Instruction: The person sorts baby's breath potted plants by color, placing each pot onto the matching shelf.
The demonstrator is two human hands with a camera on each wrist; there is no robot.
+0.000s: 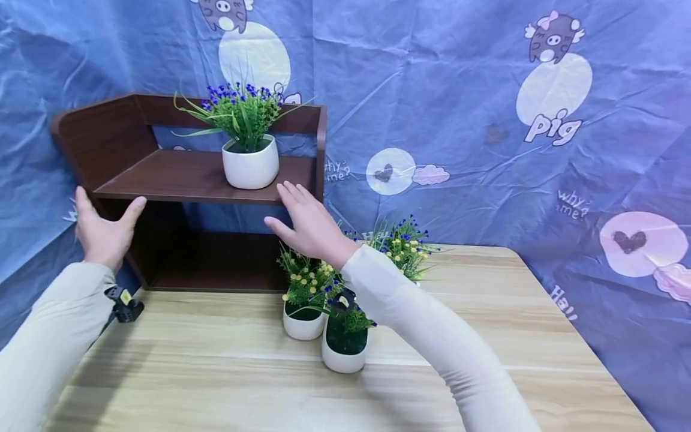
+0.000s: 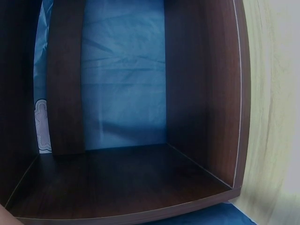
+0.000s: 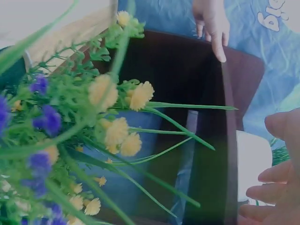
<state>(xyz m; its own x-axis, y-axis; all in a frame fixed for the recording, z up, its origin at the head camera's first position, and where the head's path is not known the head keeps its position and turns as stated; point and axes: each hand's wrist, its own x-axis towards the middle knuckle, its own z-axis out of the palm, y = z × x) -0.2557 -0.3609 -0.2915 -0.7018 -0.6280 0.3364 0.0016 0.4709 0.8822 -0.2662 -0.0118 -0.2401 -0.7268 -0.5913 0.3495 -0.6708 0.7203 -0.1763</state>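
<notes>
Straddling the front edge of the dark brown shelf (image 1: 173,174) at its left side, our left hand (image 1: 105,231) has thumb inside, fingers outside; how firmly it bears on the wood, we can't tell. Our right hand (image 1: 313,225) is held flat, thumb apart, around nothing, by the right end of the upper board; contact unclear. Hands well apart, then, one near each end.

Shelf stands at the back left of the bench (image 1: 216,366), against the blue cloth (image 1: 464,78). On its upper board, toward the right, we have a blue-flowered plant in a white pot (image 1: 251,165), upright, near our right fingertips. Below our right forearm on the bench: a yellow-flowered plant (image 1: 302,324), a front plant (image 1: 345,358), plus a rear plant (image 1: 407,249), partly hidden.

Handling, our guess: shelf is stiff, bulky, fairly heavy, smooth enough to slip under flat palms. Best hold is both side panels, low, kept level, since the pot looks loose and could slide. Pot itself probably light, hard, slick; we'd take it round the wall, not by the bendy leaves.
</notes>
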